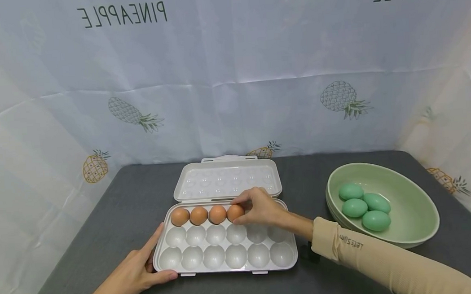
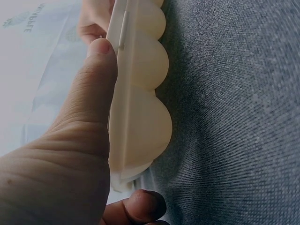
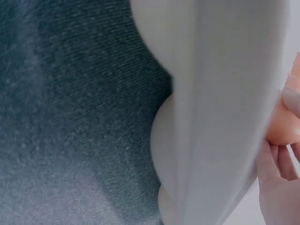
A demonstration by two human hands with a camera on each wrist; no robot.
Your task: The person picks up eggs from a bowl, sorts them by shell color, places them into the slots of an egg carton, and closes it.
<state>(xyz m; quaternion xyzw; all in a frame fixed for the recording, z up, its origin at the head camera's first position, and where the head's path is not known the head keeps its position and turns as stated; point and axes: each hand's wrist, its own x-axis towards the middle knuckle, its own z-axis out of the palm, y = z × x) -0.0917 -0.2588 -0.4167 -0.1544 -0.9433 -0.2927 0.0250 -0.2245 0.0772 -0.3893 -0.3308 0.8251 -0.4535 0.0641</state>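
Observation:
A white egg carton stands with its lid folded back. Three brown eggs sit in its back row from the left corner. My right hand pinches a fourth brown egg between thumb and fingers at the cup beside them. In the right wrist view, that egg's orange-brown side shows past the carton's pale edge. At the carton's front left corner lies my left hand, its straight thumb along the front rim and its index finger along the left side.
To the right stands a green bowl, with several green eggs grouped on its left side. My right forearm in a beige sleeve reaches past the bowl's front. A pineapple-print curtain hangs behind the dark tabletop.

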